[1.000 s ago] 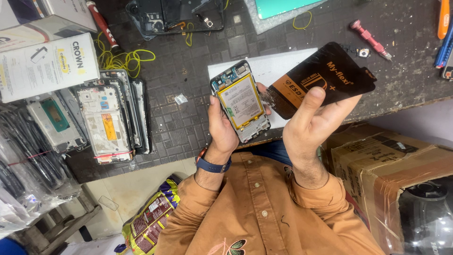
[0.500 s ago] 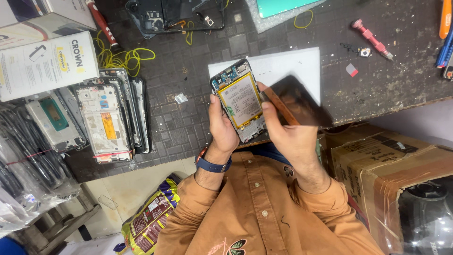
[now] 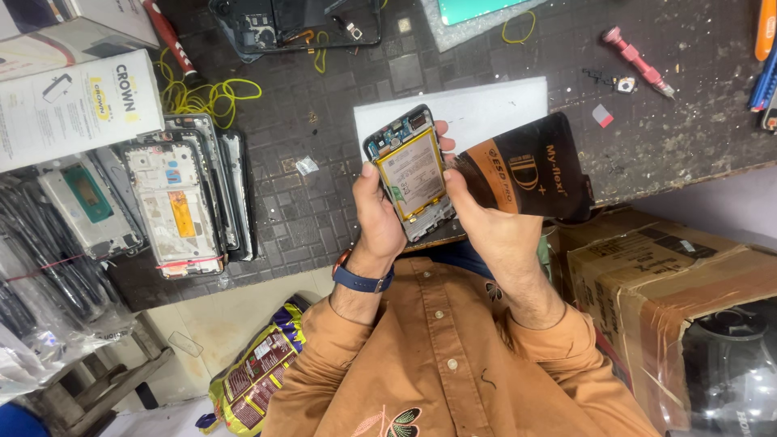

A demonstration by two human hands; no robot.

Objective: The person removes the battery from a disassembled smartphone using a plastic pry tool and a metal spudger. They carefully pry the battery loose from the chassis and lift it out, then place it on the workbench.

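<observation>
My left hand (image 3: 379,222), with a blue watch at the wrist, holds an opened phone (image 3: 413,174) upright in front of my chest. The phone's back is off, so its yellow-edged battery and circuit board show. My right hand (image 3: 490,231) grips a black and orange pouch (image 3: 530,170) just right of the phone, and its thumb rests against the phone's right edge. Both hands hover above the near edge of the dark workbench (image 3: 324,202). A white sheet (image 3: 477,109) lies on the bench behind them.
A stack of bare phone frames (image 3: 174,202) lies at the left beside a white box (image 3: 77,105) and yellow rubber bands (image 3: 198,97). A red screwdriver (image 3: 635,61) sits at the far right. A taped cardboard box (image 3: 672,283) stands at my right, and a snack packet (image 3: 255,376) lies on the floor.
My right hand swung the black and orange pouch down from its raised spot at the right, and now holds it close beside the phone. My left hand kept the phone still.
</observation>
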